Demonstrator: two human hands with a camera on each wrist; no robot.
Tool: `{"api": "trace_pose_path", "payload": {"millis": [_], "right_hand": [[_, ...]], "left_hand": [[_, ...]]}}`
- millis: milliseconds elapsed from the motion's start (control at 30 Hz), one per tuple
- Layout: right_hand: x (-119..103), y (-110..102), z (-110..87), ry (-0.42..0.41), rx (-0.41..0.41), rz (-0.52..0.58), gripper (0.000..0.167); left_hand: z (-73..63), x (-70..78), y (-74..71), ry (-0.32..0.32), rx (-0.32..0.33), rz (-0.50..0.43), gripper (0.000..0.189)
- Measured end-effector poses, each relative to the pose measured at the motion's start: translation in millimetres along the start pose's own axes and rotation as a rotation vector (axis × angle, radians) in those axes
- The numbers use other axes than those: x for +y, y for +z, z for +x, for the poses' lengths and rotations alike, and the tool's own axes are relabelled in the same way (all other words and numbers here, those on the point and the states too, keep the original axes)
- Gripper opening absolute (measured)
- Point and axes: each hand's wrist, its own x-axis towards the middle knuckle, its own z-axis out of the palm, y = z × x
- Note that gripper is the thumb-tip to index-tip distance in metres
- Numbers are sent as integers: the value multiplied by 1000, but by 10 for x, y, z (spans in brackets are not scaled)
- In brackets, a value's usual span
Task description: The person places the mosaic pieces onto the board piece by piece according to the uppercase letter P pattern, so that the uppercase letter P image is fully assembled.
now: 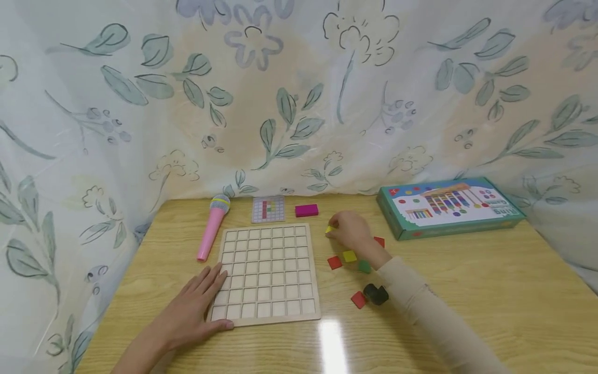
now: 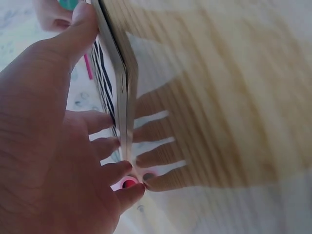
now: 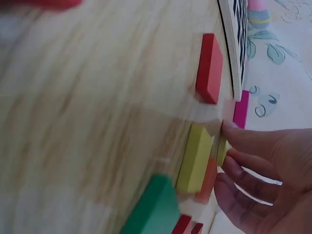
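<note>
A light wooden grid board [image 1: 264, 280] with square cells lies flat on the table. My left hand [image 1: 187, 306] rests at its left side, fingers spread along the edge and thumb at the near corner. In the left wrist view the left fingers [image 2: 116, 171] touch the board's rim. Beyond the board's right side, my right hand [image 1: 353, 232] pinches a small yellow square tile [image 1: 329, 229] between thumb and fingers. Close to that hand lie a red tile [image 1: 334, 262], another yellow tile [image 1: 349, 256], a green tile [image 1: 364, 267] and a partly hidden red tile [image 1: 379, 242].
Dark pieces [image 1: 376, 294] and a red tile [image 1: 358, 299] lie nearer the right forearm. Behind the board are a patterned grid card [image 1: 268, 209] and a magenta block [image 1: 306, 210]. A pink toy microphone [image 1: 213, 228] lies left; a game box [image 1: 450, 208] stands back right.
</note>
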Motion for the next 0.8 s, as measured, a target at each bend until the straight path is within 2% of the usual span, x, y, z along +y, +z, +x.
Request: {"api": "trace_pose_path", "payload": {"millis": [100,233,467,667,800], "right_hand": [[-26,-5,21,15,-22,-11,28],[-37,-34,60,28,-54,27,27],[-14,-93,106,41,-96,117,18],[-36,-113,119,-12,-111,210,10],[-83,-131,133,-83,-128,251,17]], "left_hand": [[10,18,-25,-10,-20,-29,100],[21,31,-51,-22,-41,-47,101],[34,23,-53,-17,-35,-30,101],[31,17,-54,-19,-39,-27,101],[25,14,-57,-30,-52,-34,102]]}}
